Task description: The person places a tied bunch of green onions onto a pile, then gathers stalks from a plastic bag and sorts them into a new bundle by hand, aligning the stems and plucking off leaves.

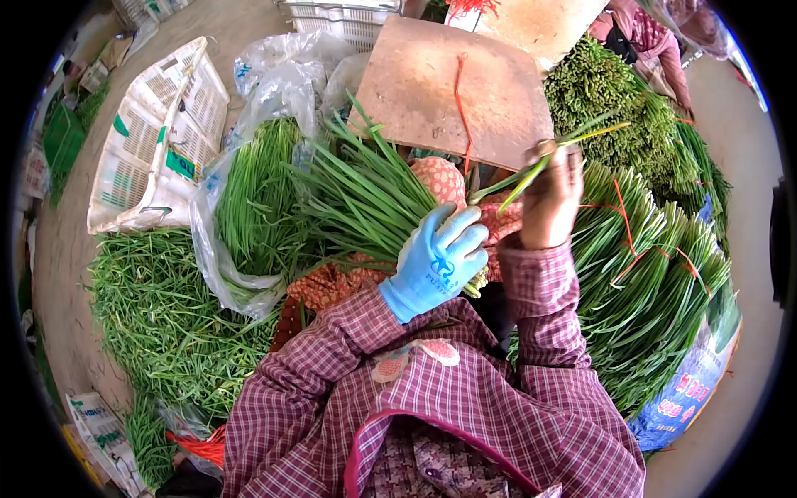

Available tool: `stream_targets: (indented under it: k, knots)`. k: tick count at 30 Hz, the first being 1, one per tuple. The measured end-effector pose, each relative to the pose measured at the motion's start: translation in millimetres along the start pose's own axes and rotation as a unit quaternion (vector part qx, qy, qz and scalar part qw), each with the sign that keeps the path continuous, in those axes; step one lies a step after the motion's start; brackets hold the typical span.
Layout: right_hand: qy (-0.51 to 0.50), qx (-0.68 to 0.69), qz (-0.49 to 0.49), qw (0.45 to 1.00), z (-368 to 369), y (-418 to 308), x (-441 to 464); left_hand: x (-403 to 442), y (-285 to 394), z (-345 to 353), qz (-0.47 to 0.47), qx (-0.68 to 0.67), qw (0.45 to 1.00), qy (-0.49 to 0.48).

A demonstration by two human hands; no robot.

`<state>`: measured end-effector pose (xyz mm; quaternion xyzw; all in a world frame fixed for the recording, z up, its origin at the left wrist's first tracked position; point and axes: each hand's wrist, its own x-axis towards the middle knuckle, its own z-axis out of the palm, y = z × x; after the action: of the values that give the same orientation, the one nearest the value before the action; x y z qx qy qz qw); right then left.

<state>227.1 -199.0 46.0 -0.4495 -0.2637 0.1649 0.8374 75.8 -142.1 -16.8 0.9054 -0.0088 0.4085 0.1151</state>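
Note:
My left hand (437, 259), in a pale blue glove, is closed around the lower end of a bunch of green garlic chives (361, 195). The long leaves fan out up and to the left across my lap. To the right, my bare right hand (551, 195) is raised and pinches a few loose chive stalks (531, 176), one with a yellowed tip. Their lower ends reach down close to my left glove. Just beyond both hands lies a flat board (415, 91) with a red tie (462, 108) across it.
Tied chive bundles (647, 307) are heaped at right, with more (614, 124) behind. Loose greens (166, 324) cover the left side, beside a plastic bag (224, 274) of chives and a white crate (133, 166). Another person's sleeve (674, 75) shows at upper right.

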Motion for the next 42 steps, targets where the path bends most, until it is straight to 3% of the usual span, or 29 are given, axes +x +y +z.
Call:
stream_targets:
  k: [1, 3, 5, 7, 9, 10, 11, 14, 18, 19, 22, 25, 28, 30, 39, 42]
  knots:
    - [0.01, 0.021, -0.04, 0.999, -2.2, -6.3, 10.3, -4.6, 0.5, 5.5, 0.003, -0.013, 1.0, -0.009]
    - [-0.028, -0.088, -0.028, 0.995, -1.9, -21.9, 19.6, -11.1, 5.5, 16.9, -0.059, -0.043, 0.997, -0.008]
    - [-0.096, -0.247, 0.077, 0.961, 2.3, -27.4, 21.1, -14.2, 3.2, 17.3, -0.019, -0.013, 0.999, -0.03]
    - [-0.265, -0.28, 0.196, 0.902, 5.7, -24.1, 23.7, -12.5, 2.7, 13.2, 0.02, 0.02, 0.998, -0.051]
    - [-0.337, -0.349, 0.271, 0.831, 18.1, -18.3, 16.8, -12.0, 3.9, 10.8, 0.035, 0.054, 0.994, -0.093]
    - [-0.417, -0.376, 0.148, 0.814, 25.5, -10.2, 11.1, -12.6, 4.0, 11.4, 0.034, 0.054, 0.994, -0.094]
    - [-0.435, -0.385, 0.185, 0.793, 20.8, 8.2, 9.9, -12.9, 3.7, 12.7, 0.034, 0.047, 0.995, -0.08]
    - [-0.482, -0.497, 0.005, 0.721, 35.1, 17.3, 3.7, -13.4, 6.2, 15.0, 0.029, 0.044, 0.996, -0.07]
    - [-0.527, -0.502, -0.094, 0.68, 34.5, 23.9, 4.5, -12.5, 6.7, 13.2, 0.019, 0.065, 0.994, -0.08]
    - [-0.527, -0.502, -0.094, 0.68, 34.6, 22.0, 3.8, -13.6, 7.0, 13.6, 0.018, 0.065, 0.995, -0.08]
    - [-0.528, -0.533, 0.03, 0.66, 34.4, 17.2, 1.1, -18.3, 7.7, 17.1, 0.016, 0.082, 0.992, -0.096]
    - [-0.528, -0.53, 0.009, 0.664, 28.8, 22.6, 1.3, -19.0, 7.6, 18.1, 0.018, 0.077, 0.994, -0.08]
    - [-0.534, -0.49, 0.09, 0.683, 28.3, 21.0, 3.2, -18.5, 6.8, 16.7, 0.029, 0.088, 0.993, -0.074]
    - [-0.499, -0.43, 0.15, 0.737, 25.0, 20.9, 1.9, -18.7, 5.5, 18.0, 0.023, 0.08, 0.994, -0.071]
    - [-0.407, -0.339, 0.227, 0.818, 14.5, 25.5, -8.9, -9.7, 1.0, 8.0, 0.02, 0.028, 0.999, -0.02]
    - [-0.339, -0.23, 0.248, 0.878, 19.1, 21.7, -10.5, -1.2, -2.8, -3.2, -0.006, 0.018, 1.0, 0.014]
